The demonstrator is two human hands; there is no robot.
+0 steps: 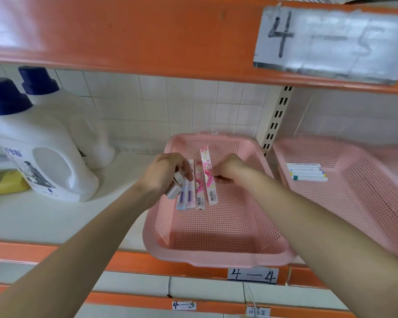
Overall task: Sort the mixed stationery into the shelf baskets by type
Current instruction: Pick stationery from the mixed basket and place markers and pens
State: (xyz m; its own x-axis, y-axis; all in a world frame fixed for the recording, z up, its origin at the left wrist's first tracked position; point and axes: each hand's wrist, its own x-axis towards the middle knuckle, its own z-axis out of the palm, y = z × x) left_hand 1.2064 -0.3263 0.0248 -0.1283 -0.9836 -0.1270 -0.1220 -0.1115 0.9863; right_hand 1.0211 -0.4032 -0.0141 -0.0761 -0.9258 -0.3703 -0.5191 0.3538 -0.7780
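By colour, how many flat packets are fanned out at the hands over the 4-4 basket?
Pink packets: 2
Purple-white packets: 2
Total: 4

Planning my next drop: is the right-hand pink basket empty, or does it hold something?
Not empty: several white markers lie side by side in the right pink basket, toward its back left.
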